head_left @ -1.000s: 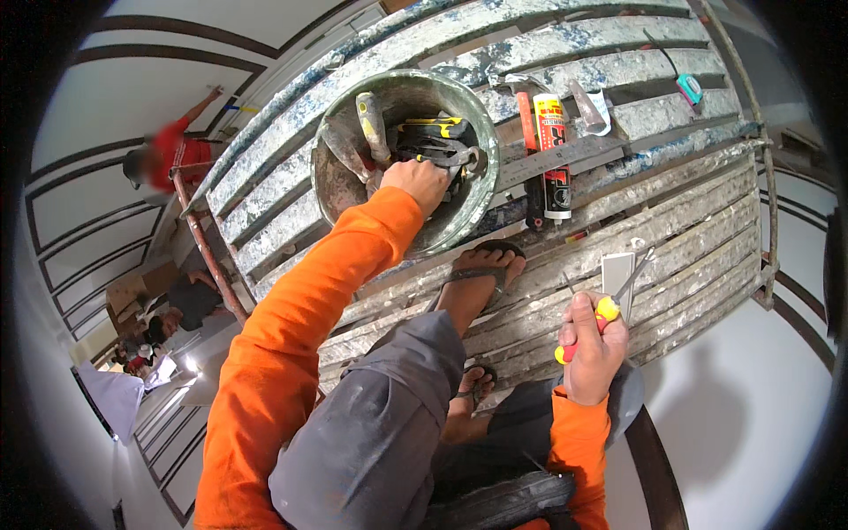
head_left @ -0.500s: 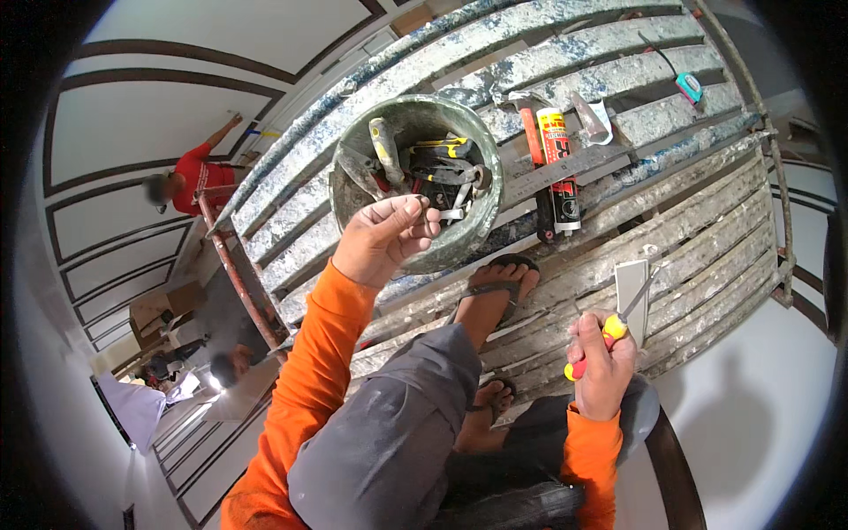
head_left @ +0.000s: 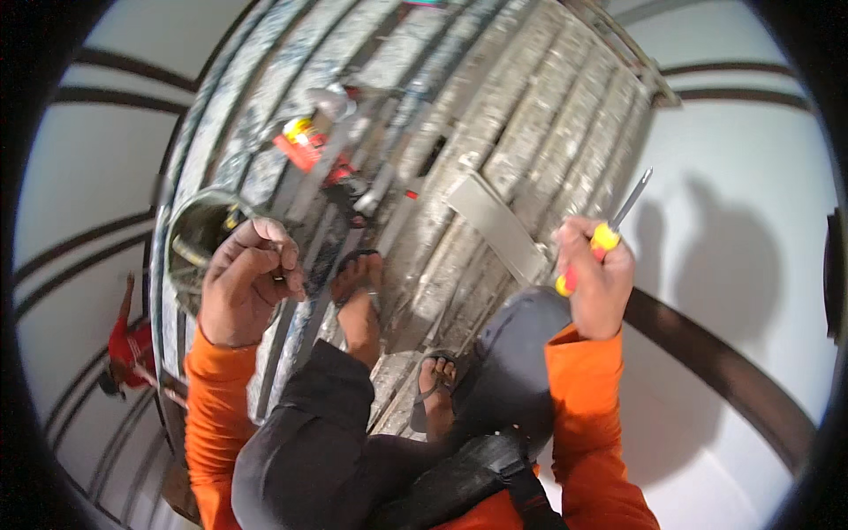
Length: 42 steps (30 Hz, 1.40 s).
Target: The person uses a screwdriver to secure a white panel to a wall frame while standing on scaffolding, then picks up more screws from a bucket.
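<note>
My right hand (head_left: 599,287) grips a screwdriver (head_left: 606,237) by its red and yellow handle, and the metal shaft points up and away to the right. Over the near side of a bucket (head_left: 178,291), my left hand (head_left: 243,284) is closed, thumb against fingertips. Whatever sits in that pinch, if anything, is too small to make out. Part of the bucket, with tools inside, is hidden behind this hand. A pale flat rectangular piece (head_left: 496,225) lies on the slats to the left of my right hand.
My feet rest on a paint-spattered slatted platform (head_left: 530,115) with gaps between slats. A blurred sealant cartridge (head_left: 305,134) and other tools lie beyond the bucket. A white wall (head_left: 733,177) with dark trim stands right. Another person in red (head_left: 132,349) is at far left.
My view has swung to the right, so the bucket and tools now appear further left. My left hand stays pinched, now nearer the bucket's near side in view; the right still holds the screwdriver.
</note>
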Each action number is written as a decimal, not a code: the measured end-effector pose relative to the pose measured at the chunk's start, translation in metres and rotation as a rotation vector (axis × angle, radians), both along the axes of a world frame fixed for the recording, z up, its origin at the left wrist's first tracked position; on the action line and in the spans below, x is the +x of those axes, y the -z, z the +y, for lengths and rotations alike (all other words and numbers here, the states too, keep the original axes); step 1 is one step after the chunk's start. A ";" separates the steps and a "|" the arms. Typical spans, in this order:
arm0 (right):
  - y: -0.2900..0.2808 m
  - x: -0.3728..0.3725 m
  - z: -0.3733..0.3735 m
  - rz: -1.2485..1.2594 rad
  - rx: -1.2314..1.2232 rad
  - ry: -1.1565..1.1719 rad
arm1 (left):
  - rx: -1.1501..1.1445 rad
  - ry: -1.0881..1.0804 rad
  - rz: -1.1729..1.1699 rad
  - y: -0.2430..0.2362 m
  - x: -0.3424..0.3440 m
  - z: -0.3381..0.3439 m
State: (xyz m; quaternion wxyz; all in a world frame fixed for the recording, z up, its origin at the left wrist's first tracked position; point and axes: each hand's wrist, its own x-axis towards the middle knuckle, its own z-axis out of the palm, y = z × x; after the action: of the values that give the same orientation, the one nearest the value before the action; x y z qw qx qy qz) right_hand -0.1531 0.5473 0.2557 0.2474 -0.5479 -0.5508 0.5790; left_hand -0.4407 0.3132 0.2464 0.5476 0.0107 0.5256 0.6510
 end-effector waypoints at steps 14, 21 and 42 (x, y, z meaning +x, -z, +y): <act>0.180 0.204 -0.062 -0.301 -0.304 0.460 | 0.046 1.795 1.678 0.186 0.159 0.258; 0.185 0.253 -0.110 -0.287 -0.213 0.537 | -0.063 1.802 1.708 0.260 0.203 0.258; 0.198 0.166 0.044 -0.660 0.172 -0.274 | -0.361 0.901 1.296 0.246 0.274 0.127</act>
State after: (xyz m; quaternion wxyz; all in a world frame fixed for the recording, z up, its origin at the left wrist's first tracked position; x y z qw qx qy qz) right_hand 0.0126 0.5913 0.0576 0.0219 -0.6035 -0.7159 0.3504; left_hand -0.1667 0.4402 0.0002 0.3371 0.5080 0.7806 0.1374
